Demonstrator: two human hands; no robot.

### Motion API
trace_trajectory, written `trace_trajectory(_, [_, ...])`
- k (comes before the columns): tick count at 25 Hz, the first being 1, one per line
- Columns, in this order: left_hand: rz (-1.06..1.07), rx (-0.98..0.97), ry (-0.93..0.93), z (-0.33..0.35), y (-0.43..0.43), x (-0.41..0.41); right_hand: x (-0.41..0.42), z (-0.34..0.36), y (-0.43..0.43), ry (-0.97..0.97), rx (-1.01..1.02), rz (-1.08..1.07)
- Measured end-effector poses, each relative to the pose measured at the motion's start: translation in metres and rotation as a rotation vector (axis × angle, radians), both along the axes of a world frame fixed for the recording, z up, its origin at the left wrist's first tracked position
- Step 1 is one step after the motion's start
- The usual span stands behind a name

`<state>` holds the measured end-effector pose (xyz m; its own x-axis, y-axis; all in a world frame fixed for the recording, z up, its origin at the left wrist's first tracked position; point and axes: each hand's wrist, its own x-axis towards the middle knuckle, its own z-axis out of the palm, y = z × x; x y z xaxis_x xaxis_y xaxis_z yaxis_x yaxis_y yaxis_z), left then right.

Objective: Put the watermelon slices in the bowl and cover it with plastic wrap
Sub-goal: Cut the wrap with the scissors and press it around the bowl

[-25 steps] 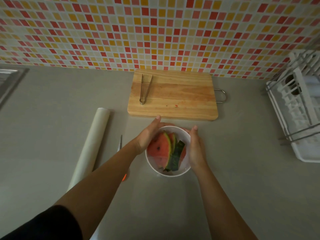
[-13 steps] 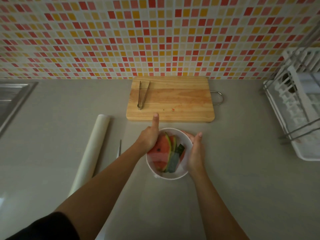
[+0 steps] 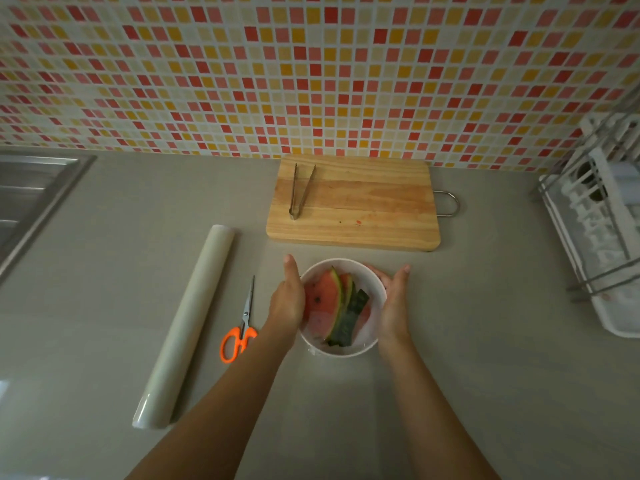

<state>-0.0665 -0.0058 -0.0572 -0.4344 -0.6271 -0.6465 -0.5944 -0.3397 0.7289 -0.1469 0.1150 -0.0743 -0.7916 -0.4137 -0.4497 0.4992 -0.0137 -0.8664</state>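
A white bowl (image 3: 367, 276) stands on the grey counter in front of the cutting board. Inside it lean several watermelon slices (image 3: 325, 299), red flesh and dark green rind. A clear film of plastic wrap seems to lie over the bowl's top, with a hazy sheen near its front. My left hand (image 3: 288, 299) presses flat against the bowl's left side, thumb pointing away from me. On the bowl's right side rests my right hand (image 3: 394, 303), fingers straight. The plastic wrap roll (image 3: 188, 323) lies to the left.
Orange-handled scissors (image 3: 240, 327) lie between the roll and the bowl. A wooden cutting board (image 3: 363, 206) with metal tongs (image 3: 300, 190) sits behind the bowl by the tiled wall. At the right stands a white dish rack (image 3: 599, 223); a steel sink (image 3: 31, 188) is at the far left.
My hands slid from the bowl's upper rim down to its sides. The camera view rose, so the scissors show fully.
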Motion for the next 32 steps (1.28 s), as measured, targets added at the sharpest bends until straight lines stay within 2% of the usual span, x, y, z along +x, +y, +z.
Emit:
trace_trajectory(4, [0.1,-0.156,0.053,-0.004,0.007,0.011,-0.004,0.007,0.004,0.001,-0.002,0.165])
trace_trajectory(8, [0.089,-0.199,0.083,-0.007,0.008,0.016,-0.008,0.01,-0.004,0.047,0.167,0.26])
trace_trajectory(15, [0.109,-0.241,0.104,-0.007,0.012,0.018,-0.004,0.016,-0.006,0.041,0.377,0.203])
trace_trajectory(20, [0.107,-0.191,0.104,-0.005,0.013,0.018,0.002,0.025,-0.006,0.237,0.662,0.158])
trace_trajectory(26, [0.042,-0.308,0.047,0.005,0.009,0.009,-0.007,0.032,0.005,0.356,1.056,0.433])
trace_trajectory(28, [0.056,-0.301,0.094,0.007,0.006,0.004,-0.015,0.031,0.011,0.391,1.005,0.432])
trace_trajectory(31, [0.136,-0.033,0.197,0.008,-0.003,0.009,-0.016,0.029,0.019,0.475,0.635,0.344])
trace_trajectory(32, [0.199,-0.011,0.221,0.005,-0.002,0.016,-0.014,0.03,0.022,0.47,0.553,0.349])
